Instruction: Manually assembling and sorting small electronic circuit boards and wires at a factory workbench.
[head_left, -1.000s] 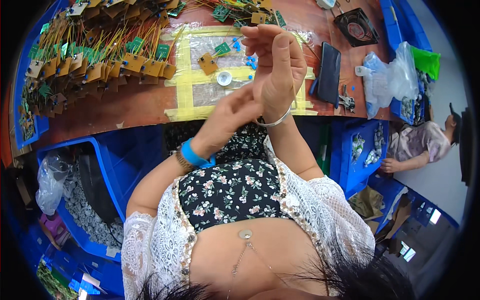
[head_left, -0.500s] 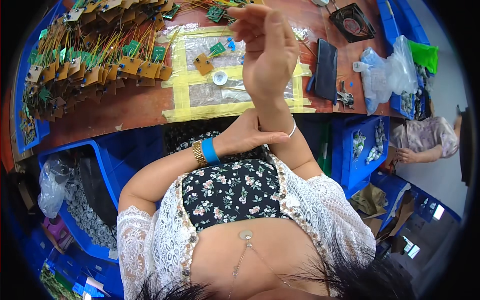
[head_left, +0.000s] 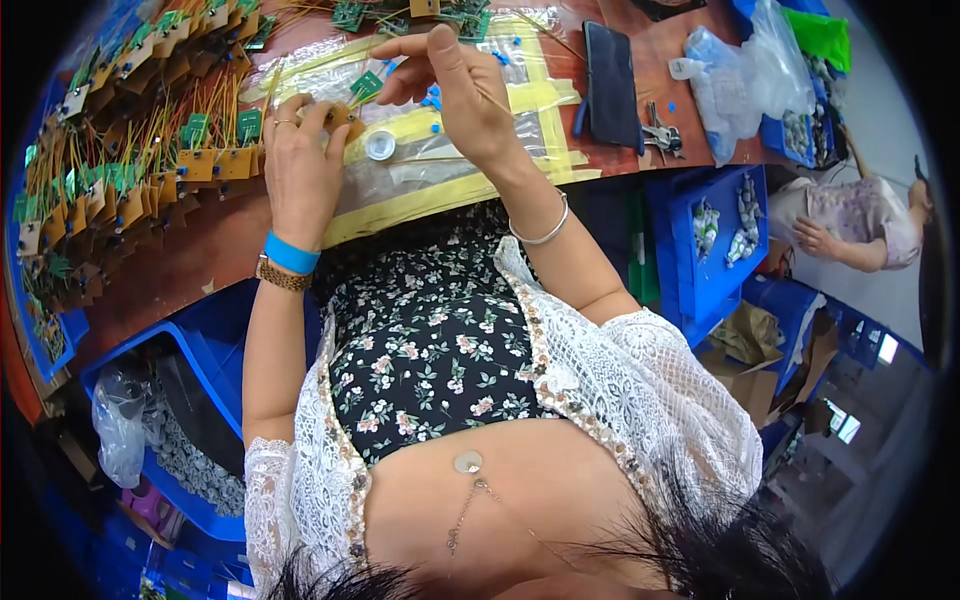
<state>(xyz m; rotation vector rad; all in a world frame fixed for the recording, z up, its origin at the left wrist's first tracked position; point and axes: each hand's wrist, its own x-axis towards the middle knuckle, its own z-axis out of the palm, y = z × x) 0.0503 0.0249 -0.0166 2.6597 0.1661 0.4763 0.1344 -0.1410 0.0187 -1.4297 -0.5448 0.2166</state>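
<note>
My left hand [head_left: 303,168] reaches onto the taped work surface, its fingers closed on a small brown circuit board [head_left: 345,120]. A little green circuit board [head_left: 366,87] lies just beyond, near my right fingertips. My right hand [head_left: 468,98] is raised over the plastic-covered area, fingers apart, with nothing visible in it. Beneath and around it are small blue parts [head_left: 432,98]. Between the hands sits a small round white dish [head_left: 380,145], and a thin stick [head_left: 428,160] lies beside it.
Piles of wired brown and green boards [head_left: 150,190] cover the table's left side. To the right are a black phone [head_left: 612,85], keys [head_left: 660,137] and plastic bags [head_left: 720,90]. Blue bins [head_left: 705,250] stand below the table edge. A co-worker [head_left: 850,225] is at far right.
My left hand has let go of my right forearm and moved forward and left to grip the brown board. My right hand has come down and left. The view has shifted a little.
</note>
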